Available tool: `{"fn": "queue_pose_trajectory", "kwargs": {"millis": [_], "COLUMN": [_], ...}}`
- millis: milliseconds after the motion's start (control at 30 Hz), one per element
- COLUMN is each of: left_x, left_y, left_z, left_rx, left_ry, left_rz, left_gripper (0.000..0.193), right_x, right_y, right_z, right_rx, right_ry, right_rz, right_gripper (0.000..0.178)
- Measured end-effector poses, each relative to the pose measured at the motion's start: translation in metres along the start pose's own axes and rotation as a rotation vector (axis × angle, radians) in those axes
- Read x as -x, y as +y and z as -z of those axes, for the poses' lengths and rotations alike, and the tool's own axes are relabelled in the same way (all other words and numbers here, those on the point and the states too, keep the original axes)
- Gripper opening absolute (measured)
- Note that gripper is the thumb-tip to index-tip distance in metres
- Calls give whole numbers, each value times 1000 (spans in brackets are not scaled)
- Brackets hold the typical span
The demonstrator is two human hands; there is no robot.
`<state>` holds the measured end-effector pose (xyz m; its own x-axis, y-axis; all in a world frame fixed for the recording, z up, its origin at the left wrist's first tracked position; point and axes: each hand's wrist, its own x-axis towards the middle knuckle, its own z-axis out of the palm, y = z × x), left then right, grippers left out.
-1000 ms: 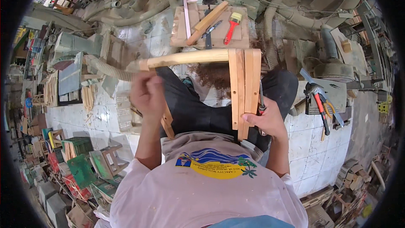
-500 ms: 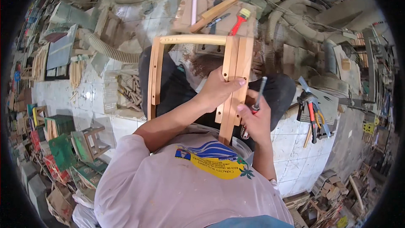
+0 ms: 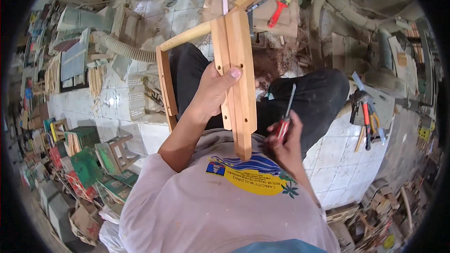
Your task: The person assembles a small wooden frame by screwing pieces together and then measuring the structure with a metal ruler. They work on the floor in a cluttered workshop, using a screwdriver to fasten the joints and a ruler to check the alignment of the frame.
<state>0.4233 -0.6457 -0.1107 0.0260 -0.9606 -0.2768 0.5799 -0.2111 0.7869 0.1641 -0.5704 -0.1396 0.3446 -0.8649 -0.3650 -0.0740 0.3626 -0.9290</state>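
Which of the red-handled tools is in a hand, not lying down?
The red-handled screwdriver in the right hand. The red-handled brush lies on a board ahead, and the red-handled pliers lie at the right, both untouched.

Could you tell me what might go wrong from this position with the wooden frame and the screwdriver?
The left hand alone grips the wooden frame by its doubled slats, so the frame could twist or slip. The right hand holds a red-handled screwdriver tip-up close beside the dark trousers; a slip might jab the leg or the gripping fingers.
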Motion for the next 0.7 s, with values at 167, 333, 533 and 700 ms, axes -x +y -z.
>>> {"fn": "queue_pose_trajectory", "kwargs": {"millis": [167, 333, 533, 700], "left_x": [9, 1, 0, 3], "left_y": [-2, -10, -33, -13], "left_z": [5, 8, -5, -3], "left_rx": [-40, -88, -74, -122], "left_ry": [-11, -18, 64, 137], "left_rz": [45, 46, 43, 113], "left_gripper": [48, 43, 36, 46], "right_x": [-31, -30, -48, -73], "right_y": [-63, -90, -59, -39], "right_z": [34, 34, -2, -10], "right_rx": [337, 26, 44, 239], "right_ry": [-8, 30, -28, 86], "right_rz": [310, 176, 56, 76], "right_gripper": [57, 50, 44, 40]}}
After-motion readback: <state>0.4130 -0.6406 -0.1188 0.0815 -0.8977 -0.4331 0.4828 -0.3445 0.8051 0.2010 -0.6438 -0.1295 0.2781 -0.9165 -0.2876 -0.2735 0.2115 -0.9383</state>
